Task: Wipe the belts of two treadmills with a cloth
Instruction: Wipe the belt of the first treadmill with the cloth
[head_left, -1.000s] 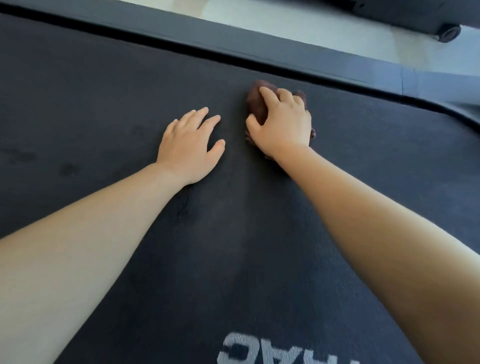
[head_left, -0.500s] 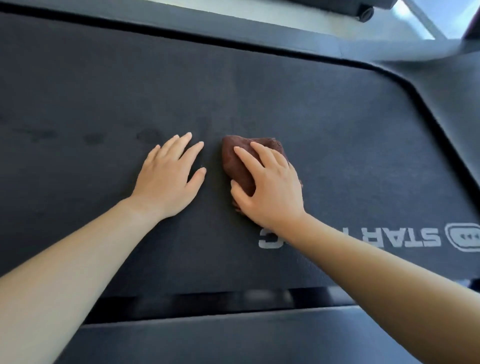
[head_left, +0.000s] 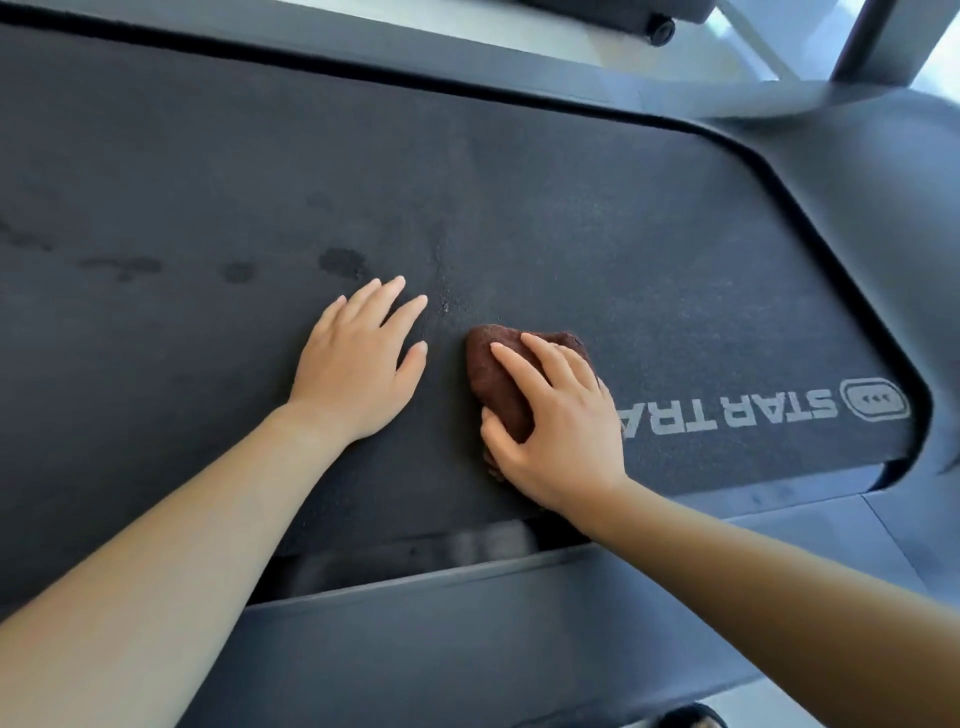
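Gripping a bunched brown cloth (head_left: 498, 379) with the right hand (head_left: 558, 431), fingers bent over its top and thumb tucked against its near side, pressing it down onto the treadmill belt (head_left: 623, 234). Bracing just beside it with the left hand (head_left: 358, 374), palm down, fingers straight and released, holding nothing. Just beyond the left fingertips, a row of dark spots (head_left: 340, 261) trailing off leftward across the belt. Right of the cloth, white upside-down STAR TRA lettering (head_left: 769, 410), partly hidden behind the right hand. Nearest, the grey side rail (head_left: 519, 623); farthest, the opposite rail (head_left: 363, 57).
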